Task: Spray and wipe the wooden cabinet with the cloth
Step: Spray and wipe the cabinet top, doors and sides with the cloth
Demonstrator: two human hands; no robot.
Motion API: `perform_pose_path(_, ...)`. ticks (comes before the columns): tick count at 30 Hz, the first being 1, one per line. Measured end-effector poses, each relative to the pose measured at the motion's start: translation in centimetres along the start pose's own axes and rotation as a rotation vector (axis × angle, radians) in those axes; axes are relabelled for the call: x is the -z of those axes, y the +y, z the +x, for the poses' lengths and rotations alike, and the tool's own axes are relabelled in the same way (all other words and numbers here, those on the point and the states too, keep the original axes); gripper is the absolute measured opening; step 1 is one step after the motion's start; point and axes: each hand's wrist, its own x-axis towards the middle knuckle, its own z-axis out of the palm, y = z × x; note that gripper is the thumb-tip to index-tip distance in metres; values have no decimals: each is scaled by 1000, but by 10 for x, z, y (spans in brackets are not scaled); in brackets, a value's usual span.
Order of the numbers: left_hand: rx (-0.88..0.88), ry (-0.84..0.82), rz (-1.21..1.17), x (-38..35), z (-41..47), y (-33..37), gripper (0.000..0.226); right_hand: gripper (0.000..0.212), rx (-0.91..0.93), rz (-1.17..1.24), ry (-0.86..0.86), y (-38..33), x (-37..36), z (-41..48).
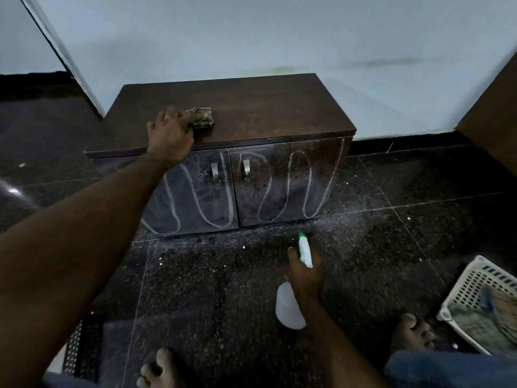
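Note:
A low dark wooden cabinet (265,107) stands against the pale wall, with two doors and metal handles. White looping chalk-like lines and speckles cover its doors. My left hand (170,133) holds a bunched greenish cloth (202,119) down on the front left of the cabinet top. In front of the cabinet and lower, my right hand (305,275) grips a white spray bottle (289,306) by its neck. Its green-tipped nozzle points toward the right door.
The dark speckled tile floor (223,289) carries white dust and specks in front of the cabinet. A white plastic basket (464,287) with cloths sits at the right. My bare feet are at the bottom edge. A brown panel (495,113) stands at far right.

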Motion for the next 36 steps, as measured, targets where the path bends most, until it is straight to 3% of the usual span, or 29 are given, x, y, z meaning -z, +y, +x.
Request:
perform_pose_path(4, -4, 5, -8, -1, 1, -3, 47, 20, 131, 8, -33, -7, 7, -4)
perform_pose_path(7, -4, 10, -6, -2, 1, -2, 47, 30, 202, 3, -94, -13, 5, -11)
perform_pose_path(13, -4, -3, 0, 0, 1, -1, 47, 22, 324, -9, -144, -23, -3, -13)
perform_pose_path(16, -1, -7, -1, 2, 0, 0, 46, 20, 279, 39, -127, -23, 1, -6)
perform_pose_path(23, 44, -19, -19, 4, 1, 7, 51, 30, 78, 93, 106, -28, 18, 19)
perform_pose_path(27, 139, -18, -150, 3, 4, 30, 52, 22, -8, 118, 178, -23, 25, 23)
perform_pose_path(29, -26, 38, -176, -7, -3, 56, 46, 22, -18, 156, 161, -21, 26, 25)
perform_pose_path(32, -448, 115, -155, -33, -24, 117, 43, 24, -27, 200, 157, -20, 26, 30)
perform_pose_path(36, -863, 93, 3, -74, -35, 191, 51, 22, -88, 297, 148, -27, 27, 34)
